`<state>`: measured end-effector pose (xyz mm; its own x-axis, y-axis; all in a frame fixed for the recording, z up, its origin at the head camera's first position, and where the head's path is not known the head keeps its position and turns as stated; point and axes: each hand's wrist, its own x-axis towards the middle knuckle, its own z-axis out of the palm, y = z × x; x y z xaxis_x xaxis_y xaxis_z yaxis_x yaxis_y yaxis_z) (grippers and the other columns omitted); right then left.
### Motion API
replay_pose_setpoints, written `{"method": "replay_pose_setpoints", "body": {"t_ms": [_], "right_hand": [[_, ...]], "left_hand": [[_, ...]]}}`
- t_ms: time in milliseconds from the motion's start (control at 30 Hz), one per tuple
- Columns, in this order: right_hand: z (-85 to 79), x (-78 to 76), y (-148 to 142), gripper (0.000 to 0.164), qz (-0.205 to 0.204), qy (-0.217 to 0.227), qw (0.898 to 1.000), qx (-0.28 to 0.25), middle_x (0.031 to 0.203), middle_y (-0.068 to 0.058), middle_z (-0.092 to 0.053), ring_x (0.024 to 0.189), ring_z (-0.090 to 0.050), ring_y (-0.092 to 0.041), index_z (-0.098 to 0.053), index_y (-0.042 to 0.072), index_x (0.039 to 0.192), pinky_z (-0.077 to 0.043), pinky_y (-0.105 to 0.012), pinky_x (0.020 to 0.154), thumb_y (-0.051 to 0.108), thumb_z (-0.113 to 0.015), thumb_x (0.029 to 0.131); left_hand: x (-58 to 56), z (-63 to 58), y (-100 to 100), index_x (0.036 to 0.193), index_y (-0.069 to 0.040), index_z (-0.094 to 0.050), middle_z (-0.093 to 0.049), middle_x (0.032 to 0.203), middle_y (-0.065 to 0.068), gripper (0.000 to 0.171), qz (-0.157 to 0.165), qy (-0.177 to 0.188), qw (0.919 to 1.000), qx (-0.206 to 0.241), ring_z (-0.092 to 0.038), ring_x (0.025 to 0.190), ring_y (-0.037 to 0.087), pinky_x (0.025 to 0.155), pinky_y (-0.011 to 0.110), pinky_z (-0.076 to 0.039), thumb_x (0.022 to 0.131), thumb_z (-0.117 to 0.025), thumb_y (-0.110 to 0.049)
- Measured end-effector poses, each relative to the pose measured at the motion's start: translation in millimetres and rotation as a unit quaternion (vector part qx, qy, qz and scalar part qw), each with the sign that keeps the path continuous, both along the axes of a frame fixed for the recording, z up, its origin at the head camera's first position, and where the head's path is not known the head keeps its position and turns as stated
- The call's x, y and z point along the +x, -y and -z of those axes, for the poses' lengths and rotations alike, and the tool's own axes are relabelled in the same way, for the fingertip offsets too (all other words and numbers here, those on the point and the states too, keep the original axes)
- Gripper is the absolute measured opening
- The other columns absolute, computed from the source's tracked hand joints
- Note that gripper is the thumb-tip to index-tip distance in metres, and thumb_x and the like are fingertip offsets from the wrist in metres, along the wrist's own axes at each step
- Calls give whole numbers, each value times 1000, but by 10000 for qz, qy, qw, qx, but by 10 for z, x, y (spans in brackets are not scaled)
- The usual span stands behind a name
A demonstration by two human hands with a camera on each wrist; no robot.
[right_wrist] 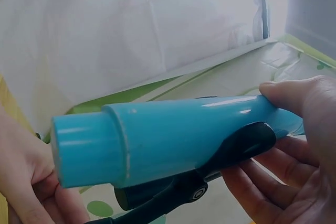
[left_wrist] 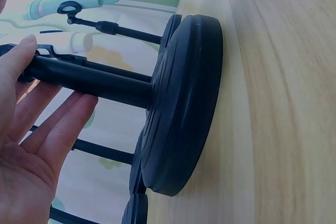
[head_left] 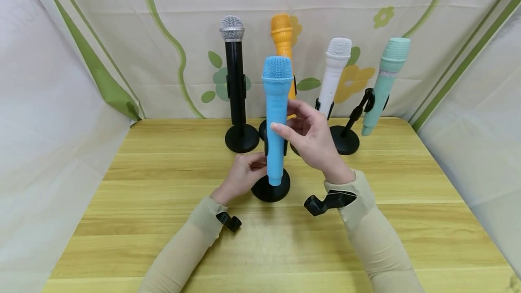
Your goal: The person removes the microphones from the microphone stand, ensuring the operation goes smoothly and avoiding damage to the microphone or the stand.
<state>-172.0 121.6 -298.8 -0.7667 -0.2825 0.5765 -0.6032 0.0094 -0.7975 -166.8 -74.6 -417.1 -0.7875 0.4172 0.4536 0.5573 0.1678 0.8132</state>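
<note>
A blue microphone (head_left: 277, 98) sits upright in the clip (right_wrist: 247, 142) of a black desk stand, its mesh head at the top. My right hand (head_left: 315, 141) holds the microphone's body, thumb on the near side and fingers behind. Lower down, my left hand (head_left: 241, 176) grips the stand's black pole (left_wrist: 105, 85) between thumb and fingers, just above the round base (head_left: 270, 194). In the right wrist view, the microphone's tail end points toward the left hand. The microphone hides part of the pole in the head view.
Behind stand a black microphone (head_left: 234, 76) with a silver head, an orange one (head_left: 282, 35), a white one (head_left: 334, 69) and a mint-green one (head_left: 386, 80), each on a black stand. A patterned cloth (head_left: 106, 35) backs the wooden table (head_left: 154, 220).
</note>
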Motion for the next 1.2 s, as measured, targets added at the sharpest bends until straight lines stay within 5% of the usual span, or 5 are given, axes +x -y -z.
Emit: {"method": "replay_pose_setpoints", "body": {"t_ms": [100,367,1200], "right_hand": [[-32,-9,20,41,31,-31,10000,-80,113,-12,-67,86,-69,-30,-60,-4,132,-61,-38,78,1,-73,93],[-101,-17,26,41,121,9,9998,-177,113,-12,-69,87,-71,-30,-62,-4,131,-61,-39,80,5,-74,93],[-158,-2,63,43,208,241,9991,-264,114,-12,-70,90,-71,-30,-63,-2,133,-60,-40,83,6,-75,93]], "left_hand": [[58,-111,-1,115,9,-70,-73,105,21,23,19,-85,10000,16,-74,92,30,82,32,-60,92,-70,9],[51,-151,-11,114,8,-71,-74,104,21,22,15,-128,9999,85,-74,91,31,81,32,-60,92,-70,9],[122,-147,-6,106,7,-73,-74,99,20,16,-204,-92,9997,-11,-74,88,31,79,35,-61,92,-69,11]]}}
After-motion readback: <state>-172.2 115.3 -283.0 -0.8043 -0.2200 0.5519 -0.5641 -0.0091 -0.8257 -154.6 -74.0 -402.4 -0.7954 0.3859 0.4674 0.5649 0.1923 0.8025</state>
